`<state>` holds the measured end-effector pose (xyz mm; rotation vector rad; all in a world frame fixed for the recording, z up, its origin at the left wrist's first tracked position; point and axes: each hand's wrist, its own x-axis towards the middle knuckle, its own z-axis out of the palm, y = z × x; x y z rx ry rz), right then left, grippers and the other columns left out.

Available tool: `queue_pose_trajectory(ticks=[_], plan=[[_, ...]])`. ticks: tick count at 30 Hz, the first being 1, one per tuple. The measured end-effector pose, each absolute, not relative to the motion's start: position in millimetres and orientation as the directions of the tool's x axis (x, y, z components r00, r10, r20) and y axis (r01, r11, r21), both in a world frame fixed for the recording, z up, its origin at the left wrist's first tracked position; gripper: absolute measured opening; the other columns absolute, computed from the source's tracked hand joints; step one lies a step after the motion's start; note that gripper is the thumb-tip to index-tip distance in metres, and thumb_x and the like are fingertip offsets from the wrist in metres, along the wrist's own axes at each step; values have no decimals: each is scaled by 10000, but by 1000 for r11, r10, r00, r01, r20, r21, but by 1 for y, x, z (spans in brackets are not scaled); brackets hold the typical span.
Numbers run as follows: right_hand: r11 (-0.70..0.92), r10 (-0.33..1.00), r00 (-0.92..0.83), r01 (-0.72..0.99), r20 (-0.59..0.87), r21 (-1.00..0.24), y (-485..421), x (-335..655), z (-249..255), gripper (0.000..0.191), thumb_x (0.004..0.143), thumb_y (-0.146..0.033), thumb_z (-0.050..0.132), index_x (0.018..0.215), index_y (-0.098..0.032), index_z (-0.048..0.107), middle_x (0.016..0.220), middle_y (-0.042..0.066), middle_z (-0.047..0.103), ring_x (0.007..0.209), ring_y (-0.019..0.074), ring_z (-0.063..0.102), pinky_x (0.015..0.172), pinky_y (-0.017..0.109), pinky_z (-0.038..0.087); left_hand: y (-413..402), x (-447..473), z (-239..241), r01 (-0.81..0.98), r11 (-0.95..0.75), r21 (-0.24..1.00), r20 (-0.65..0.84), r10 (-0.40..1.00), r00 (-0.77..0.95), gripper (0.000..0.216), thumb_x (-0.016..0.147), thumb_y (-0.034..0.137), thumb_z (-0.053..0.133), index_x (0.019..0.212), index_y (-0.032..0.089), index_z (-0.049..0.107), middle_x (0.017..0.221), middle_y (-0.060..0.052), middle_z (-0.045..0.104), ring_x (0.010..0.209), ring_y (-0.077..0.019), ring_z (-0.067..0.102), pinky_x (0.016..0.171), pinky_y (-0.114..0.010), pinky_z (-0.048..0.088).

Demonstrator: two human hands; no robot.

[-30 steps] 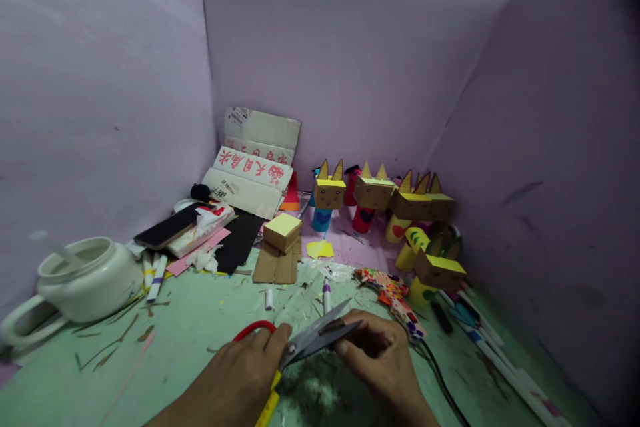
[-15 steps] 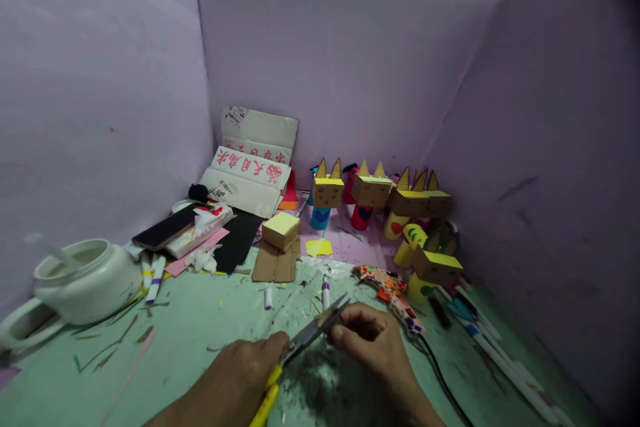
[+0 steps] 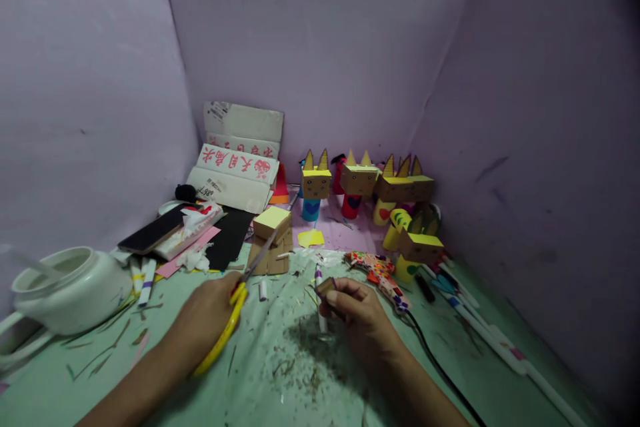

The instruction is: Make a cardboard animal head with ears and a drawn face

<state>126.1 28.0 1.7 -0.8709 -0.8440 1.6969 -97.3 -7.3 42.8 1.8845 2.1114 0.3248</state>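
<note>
My left hand (image 3: 207, 317) is closed round the yellow handles of a pair of scissors (image 3: 240, 290), whose blades point up toward a cardboard block with a yellow top (image 3: 271, 221). My right hand (image 3: 357, 317) pinches a small brown cardboard piece (image 3: 326, 287) just above the green table (image 3: 280, 373). A white marker (image 3: 319, 280) lies between the hands. Dark paper scraps lie on the table under my right hand.
Several cardboard animal figures (image 3: 373, 190) on coloured tubes stand at the back. A patterned glue gun (image 3: 380, 273) with a black cord lies right of my right hand. A white pot (image 3: 70, 290), a phone (image 3: 153, 230), markers and folded cartons sit left. Purple panels wall in the table.
My left hand has drawn the scissors away to the left, clear of the piece in my right hand. My right hand keeps its pinch. The view has tilted down slightly.
</note>
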Motion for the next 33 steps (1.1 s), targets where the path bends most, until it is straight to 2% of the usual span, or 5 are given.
queue_pose_trajectory(ticks=[14,16,22,29,33], plan=[[-138,956,-273,-102,-105,-985,26,123,9,125,520,-206,732,617,-137,695,539,-18,611,498,83,500,505,216,368,-13,-140,58,969,219,-111,-171,957,-236,566,793,244,431,1339,105,473,1148,-239,650,1012,-427,613,739,-493,449],[-153,950,-284,-65,-128,-986,26,123,11,115,511,-174,696,622,-146,702,555,-16,619,514,92,508,524,233,379,-11,-122,65,978,205,-28,-77,975,-206,496,808,257,425,1267,112,543,1111,-221,664,971,-411,626,724,-488,451],[-97,945,-315,-16,-87,-995,29,124,6,138,529,-150,675,662,-141,709,625,18,643,558,113,530,563,271,397,9,-41,57,579,-22,815,-93,981,168,159,656,233,612,771,172,702,713,-54,700,675,-197,618,599,-271,447],[-198,957,-262,-278,-125,-940,38,127,1,475,462,-100,753,912,-163,613,634,-26,647,521,108,572,497,224,406,29,-32,19,-37,322,946,-316,943,104,228,479,273,727,610,158,580,419,9,578,355,-107,481,382,-221,385],[-250,962,-199,-366,-187,-896,40,125,-7,360,483,-224,824,769,-144,621,615,15,671,508,126,603,482,225,436,26,-32,8,-175,304,937,-302,953,37,293,467,287,776,620,149,567,412,12,592,339,-87,489,374,-192,391]])
